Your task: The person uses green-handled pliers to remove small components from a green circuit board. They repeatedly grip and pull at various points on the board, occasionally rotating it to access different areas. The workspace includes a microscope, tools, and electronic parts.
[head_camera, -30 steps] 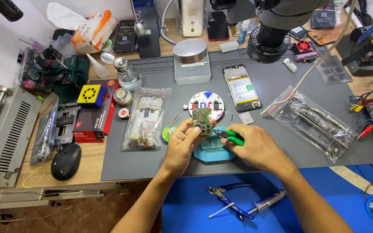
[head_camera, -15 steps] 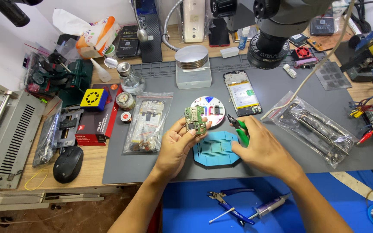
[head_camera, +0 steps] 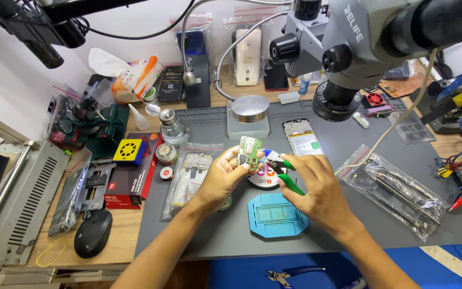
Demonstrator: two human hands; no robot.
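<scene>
Both hands sit higher over the grey tabletop (head_camera: 348,241) than half a second ago, with the circuit board (head_camera: 249,151) lifted further off the blue mat (head_camera: 276,215). Left hand (head_camera: 224,175) pinches the board by its edge, held upright. Right hand (head_camera: 316,187) grips green-handled cutters (head_camera: 287,174), tips right at the board's side.

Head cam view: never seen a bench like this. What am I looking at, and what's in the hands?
One camera, worn on the person's head, looks down at a grey work mat. The left hand holds up a small green circuit board. The right hand holds green-handled cutters with the tips at the board. Under the hands lies a blue holder plate. Above hangs a microscope. On the mat are a phone screen and bagged parts; a black mouse sits to the left.
</scene>
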